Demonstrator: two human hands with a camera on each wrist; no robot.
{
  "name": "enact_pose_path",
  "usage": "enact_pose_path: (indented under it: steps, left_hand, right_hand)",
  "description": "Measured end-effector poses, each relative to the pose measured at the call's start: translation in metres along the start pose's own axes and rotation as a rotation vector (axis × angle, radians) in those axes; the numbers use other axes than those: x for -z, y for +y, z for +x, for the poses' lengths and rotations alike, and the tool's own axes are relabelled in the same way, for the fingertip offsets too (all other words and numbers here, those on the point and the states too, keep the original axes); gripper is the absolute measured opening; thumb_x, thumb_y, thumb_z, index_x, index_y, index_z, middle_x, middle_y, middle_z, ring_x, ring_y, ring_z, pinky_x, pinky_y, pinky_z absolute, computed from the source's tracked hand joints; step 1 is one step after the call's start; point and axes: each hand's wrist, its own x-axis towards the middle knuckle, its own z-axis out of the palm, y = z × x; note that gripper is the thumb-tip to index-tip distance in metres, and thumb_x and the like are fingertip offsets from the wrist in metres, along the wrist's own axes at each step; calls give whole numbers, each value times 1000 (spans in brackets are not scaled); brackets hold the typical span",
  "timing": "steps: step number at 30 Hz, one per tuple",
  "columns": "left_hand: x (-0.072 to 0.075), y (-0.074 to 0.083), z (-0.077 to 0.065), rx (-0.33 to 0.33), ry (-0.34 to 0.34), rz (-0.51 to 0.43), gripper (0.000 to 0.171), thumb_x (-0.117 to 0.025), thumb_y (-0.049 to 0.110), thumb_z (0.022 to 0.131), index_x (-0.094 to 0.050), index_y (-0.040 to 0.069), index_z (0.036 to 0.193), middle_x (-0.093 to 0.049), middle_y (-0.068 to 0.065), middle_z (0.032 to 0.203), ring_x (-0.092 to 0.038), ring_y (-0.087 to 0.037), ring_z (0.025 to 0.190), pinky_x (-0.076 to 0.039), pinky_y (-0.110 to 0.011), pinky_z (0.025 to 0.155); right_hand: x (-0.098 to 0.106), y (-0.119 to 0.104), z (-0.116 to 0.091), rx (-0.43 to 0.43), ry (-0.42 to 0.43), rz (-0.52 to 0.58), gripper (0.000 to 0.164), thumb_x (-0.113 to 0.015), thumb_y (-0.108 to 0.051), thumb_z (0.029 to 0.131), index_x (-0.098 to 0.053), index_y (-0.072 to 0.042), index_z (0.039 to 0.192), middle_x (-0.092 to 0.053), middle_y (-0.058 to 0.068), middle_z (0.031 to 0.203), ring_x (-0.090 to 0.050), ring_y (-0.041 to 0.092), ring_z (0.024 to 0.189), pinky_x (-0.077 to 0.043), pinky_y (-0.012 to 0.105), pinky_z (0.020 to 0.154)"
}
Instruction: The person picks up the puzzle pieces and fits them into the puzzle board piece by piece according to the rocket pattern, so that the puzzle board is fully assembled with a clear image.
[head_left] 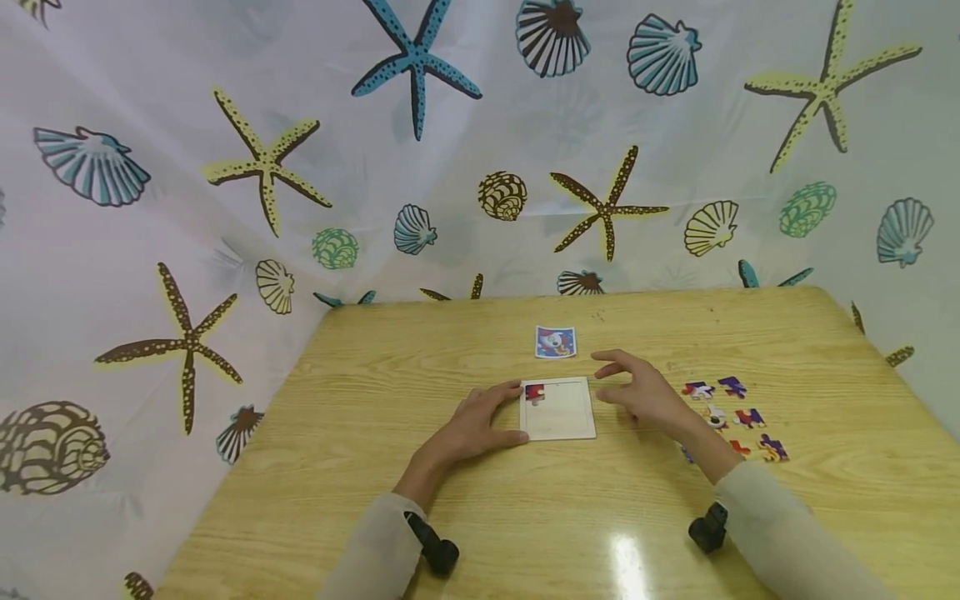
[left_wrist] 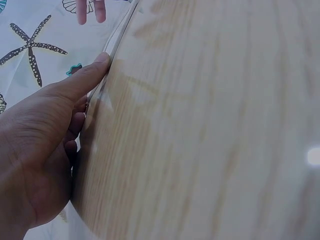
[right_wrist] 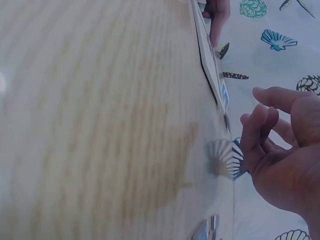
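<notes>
A square white puzzle tray [head_left: 562, 417] lies flat on the table, with one red and purple jigsaw piece [head_left: 535, 391] in its upper left corner. My left hand [head_left: 474, 423] rests at the tray's left side, index fingertip by the upper corner and thumb by the lower one. In the left wrist view that thumb [left_wrist: 82, 80] stretches straight along the edge. Just right of the tray hovers my right hand [head_left: 647, 395], its fingers loosely bent. The right wrist view shows this hand [right_wrist: 285, 145] with nothing between thumb and fingers.
Several loose jigsaw pieces [head_left: 748, 417] lie on the table to the right, partly hidden by the right forearm. Beyond the tray is a small picture card [head_left: 555, 342]. A shell-patterned curtain [head_left: 450, 175] hangs along the table's back and left sides.
</notes>
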Motion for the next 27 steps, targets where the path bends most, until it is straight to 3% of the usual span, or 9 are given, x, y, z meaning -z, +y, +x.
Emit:
enact_pose_path:
  steps: [8,18,27]
  left_hand:
    - [-2,-1,1,14,2,13,81,-78,49,91,-43,24,160,-32,13,168,-31,-23,147,-28,-52,120]
    - [-4,0,3,16,-1,21,81,-78,47,92,-43,23,160,-32,11,168,-31,-24,146,-27,-52,120]
    - [-2,-1,2,14,-3,24,81,-77,50,92,-42,24,160,-31,11,169,-30,-24,149,-26,-53,121]
  right_hand:
    - [21,10,-6,-48,58,-10,59,-65,-8,102,-42,-7,156,-57,28,139,-41,13,48,-48,33,44]
    - [51,17,-22,-90,25,-10,67,-64,-11,103,-31,-6,160,-50,31,143,-40,15,48,-48,34,46]
    - [75,26,-36,-89,42,-45,57,-62,-8,104,-38,-1,155,-48,34,143,-39,14,52,-43,31,48]
